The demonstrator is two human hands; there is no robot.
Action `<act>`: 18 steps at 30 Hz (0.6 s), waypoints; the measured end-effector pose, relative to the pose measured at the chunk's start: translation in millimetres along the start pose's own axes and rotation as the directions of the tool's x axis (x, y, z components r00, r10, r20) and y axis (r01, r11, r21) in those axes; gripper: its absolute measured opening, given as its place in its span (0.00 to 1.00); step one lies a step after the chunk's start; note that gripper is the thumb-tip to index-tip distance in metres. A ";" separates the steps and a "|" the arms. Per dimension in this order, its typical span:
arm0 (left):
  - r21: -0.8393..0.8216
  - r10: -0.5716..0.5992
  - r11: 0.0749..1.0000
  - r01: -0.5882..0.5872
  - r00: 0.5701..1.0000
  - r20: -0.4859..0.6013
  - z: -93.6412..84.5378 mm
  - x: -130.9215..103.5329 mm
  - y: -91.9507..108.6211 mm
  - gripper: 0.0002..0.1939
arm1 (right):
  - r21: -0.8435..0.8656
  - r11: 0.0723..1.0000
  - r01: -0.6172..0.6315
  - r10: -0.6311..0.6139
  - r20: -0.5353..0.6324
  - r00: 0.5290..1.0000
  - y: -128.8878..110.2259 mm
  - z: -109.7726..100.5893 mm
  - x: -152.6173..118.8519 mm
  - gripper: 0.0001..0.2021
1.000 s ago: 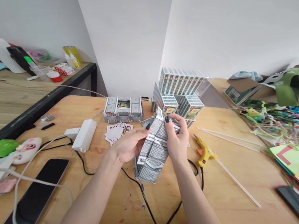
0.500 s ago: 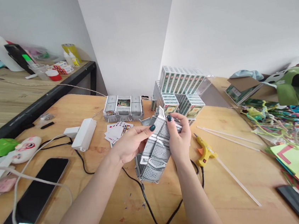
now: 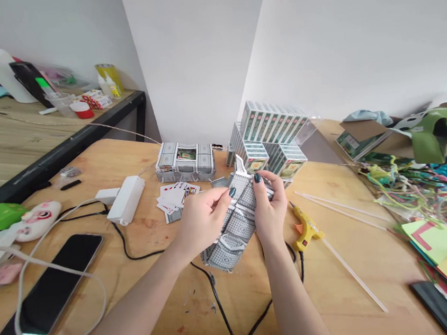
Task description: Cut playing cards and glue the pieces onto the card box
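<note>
Hold firm, work lightly

Head view: the card block (image 3: 236,233) slants at lower centre. The right hand (image 3: 269,205) grips its upper right side; the left hand (image 3: 201,220) curls at its left edge, any pinch unclear. A steady right hold and gentle left fingertips should avoid crushing it.

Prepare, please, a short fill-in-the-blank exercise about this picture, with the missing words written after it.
1. The glue gun has a body of ____ colour.
2. In the picture, the phone lies to the ____ of the patterned card piece.
3. The cable that runs across the phone is ____ in colour.
4. The grip nearer the glue gun is the person's ____ one.

Missing words: yellow; left; white; right.
</note>
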State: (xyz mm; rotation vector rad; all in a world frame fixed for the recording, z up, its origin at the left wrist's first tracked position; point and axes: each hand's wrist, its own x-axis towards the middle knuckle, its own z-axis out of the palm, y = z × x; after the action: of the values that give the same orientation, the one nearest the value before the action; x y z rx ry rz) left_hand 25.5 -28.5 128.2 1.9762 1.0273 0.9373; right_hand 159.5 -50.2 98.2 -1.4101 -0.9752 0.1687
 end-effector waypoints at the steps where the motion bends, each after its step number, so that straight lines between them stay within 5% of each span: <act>1: 0.016 0.008 1.000 -0.008 1.000 0.024 -1.8 0.3 -0.3 0.17 | -0.002 1.000 0.006 -0.006 0.014 1.000 0.1 -0.3 0.0 0.11; 7: 0.047 0.003 0.999 -0.009 0.992 0.129 -11.8 1.5 -1.8 0.17 | 0.006 1.000 0.028 -0.028 0.040 0.999 -0.5 -0.3 -1.6 0.11; 18: -0.006 0.010 1.000 -0.010 0.998 0.064 0.5 2.1 -2.1 0.17 | -0.024 0.999 0.034 -0.034 0.007 0.999 2.9 0.4 -1.4 0.10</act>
State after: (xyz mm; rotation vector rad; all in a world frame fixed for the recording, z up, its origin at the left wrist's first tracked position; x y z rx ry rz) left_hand 26.0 -25.9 126.8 1.9951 0.9790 0.8759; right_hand 159.6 -50.1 95.0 -1.4152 -1.0088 0.1369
